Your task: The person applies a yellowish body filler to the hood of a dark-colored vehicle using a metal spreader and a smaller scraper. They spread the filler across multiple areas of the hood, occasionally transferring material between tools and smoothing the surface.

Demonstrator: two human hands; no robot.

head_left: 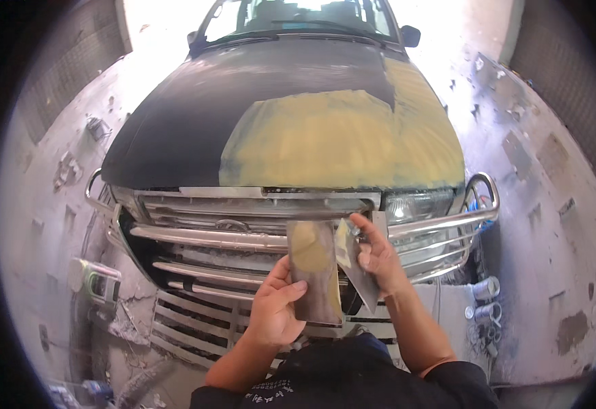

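Note:
My left hand (277, 307) grips a flat grey rectangular plate (311, 273) upright, thumb on its face, with a patch of yellow paste on the upper part and along the right edge. My right hand (378, 259) holds a second, thinner grey plate (361, 283), tilted beside the first, with yellow paste near its top. Both plates are held in front of the chrome grille (216, 208) of a vehicle. Behind them is its dark hood (158, 129), whose right part carries a broad, dull yellow coat (311, 143).
A chrome bull bar (441, 221) spans the vehicle's front, over slatted metal (196, 320) near the floor. A small metal object (107, 279) sits at the left and cans (487, 290) at the right. Scraps (70, 170) litter the pale floor.

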